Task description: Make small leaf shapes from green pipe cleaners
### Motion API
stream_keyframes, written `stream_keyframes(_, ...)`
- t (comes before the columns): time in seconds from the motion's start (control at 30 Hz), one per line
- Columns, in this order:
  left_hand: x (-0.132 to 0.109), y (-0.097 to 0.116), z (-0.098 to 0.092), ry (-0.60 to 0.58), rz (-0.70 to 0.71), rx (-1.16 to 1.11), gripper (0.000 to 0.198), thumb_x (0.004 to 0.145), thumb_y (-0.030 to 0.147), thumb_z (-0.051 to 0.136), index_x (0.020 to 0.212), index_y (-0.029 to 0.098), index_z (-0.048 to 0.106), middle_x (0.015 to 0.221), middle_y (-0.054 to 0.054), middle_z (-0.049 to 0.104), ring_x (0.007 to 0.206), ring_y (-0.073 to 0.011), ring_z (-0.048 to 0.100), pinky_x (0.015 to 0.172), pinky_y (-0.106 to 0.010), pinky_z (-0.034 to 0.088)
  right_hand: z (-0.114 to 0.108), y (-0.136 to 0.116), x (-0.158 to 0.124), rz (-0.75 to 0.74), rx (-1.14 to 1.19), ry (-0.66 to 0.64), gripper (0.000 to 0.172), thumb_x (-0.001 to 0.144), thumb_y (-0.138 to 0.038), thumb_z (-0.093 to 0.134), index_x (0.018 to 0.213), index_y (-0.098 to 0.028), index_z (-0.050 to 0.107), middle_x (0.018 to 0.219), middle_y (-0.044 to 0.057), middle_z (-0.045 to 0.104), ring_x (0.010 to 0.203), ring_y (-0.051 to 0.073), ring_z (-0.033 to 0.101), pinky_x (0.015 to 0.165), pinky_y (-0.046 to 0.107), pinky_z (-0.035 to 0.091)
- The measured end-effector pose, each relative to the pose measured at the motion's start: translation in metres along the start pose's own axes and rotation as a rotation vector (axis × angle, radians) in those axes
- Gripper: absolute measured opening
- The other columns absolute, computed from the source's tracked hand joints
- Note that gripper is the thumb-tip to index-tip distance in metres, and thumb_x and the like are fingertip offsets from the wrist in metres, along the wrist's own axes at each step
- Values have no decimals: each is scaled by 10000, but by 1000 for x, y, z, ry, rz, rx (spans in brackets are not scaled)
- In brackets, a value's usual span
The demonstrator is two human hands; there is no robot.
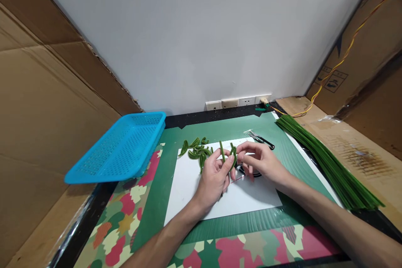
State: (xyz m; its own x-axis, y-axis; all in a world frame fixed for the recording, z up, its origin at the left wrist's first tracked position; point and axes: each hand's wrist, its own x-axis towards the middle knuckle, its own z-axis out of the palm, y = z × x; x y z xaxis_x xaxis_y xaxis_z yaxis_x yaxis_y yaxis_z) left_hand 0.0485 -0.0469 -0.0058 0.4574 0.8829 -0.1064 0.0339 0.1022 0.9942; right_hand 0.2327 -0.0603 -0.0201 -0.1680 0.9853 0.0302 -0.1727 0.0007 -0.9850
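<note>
Both hands meet above a white sheet point(188, 194). My left hand point(214, 173) is closed, its thumb and fingers pinching a green pipe cleaner point(233, 150) that is bent into a leaf-like loop; a straight green piece stands up between its fingers. At the loop's right side, my right hand point(256, 157) is closed with thumb and forefinger pinched together at the pipe cleaner. Several bent green pipe cleaner pieces point(201, 153) lie in a loose heap just beyond the left hand. Under the right hand, black scissor-like handles point(256, 173) are partly hidden.
A blue perforated basket point(117, 146) stands at the left. Small snips point(262, 139) lie behind my right hand. A long bundle of green pipe cleaners point(326, 161) runs along the right edge. Wall sockets point(247, 101) with a yellow-red cord point(348, 46) are at the back. Cardboard flanks both sides.
</note>
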Motion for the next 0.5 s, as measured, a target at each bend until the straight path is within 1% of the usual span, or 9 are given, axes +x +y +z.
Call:
stream_keyframes(0.13,-1,-2,1,11,18,47,362,1007,560,586,1080,213,516,637,67,616,330,-49,440,337,-140,282,8,3,-4,-32,-14,24,393,881,-430,782,1179,-230,623,854,-18,664,542,122,646,446,234,541)
stream_keyframes(0.2,-3,-3,2,-1,22,73,349,1015,555,576,1086,219,512,655,67,620,334,-55,461,334,-144,290,12,4,-6,-47,-32,45,396,894,-389,762,1227,-245,601,863,-26,652,543,117,646,461,236,542)
stream_keyframes(0.33,-6,-4,5,-4,34,123,322,1033,536,553,1071,220,512,673,63,631,334,-57,480,333,-148,294,16,3,-9,-84,-123,89,271,910,-312,700,1153,-215,629,772,-25,666,518,115,621,499,248,526)
stream_keyframes(0.5,-6,-4,7,3,42,146,304,1034,510,562,1048,209,525,608,79,577,331,-63,475,351,-155,315,18,0,-12,-94,-185,129,166,888,-261,685,1044,-208,672,671,-20,682,528,143,633,529,274,522)
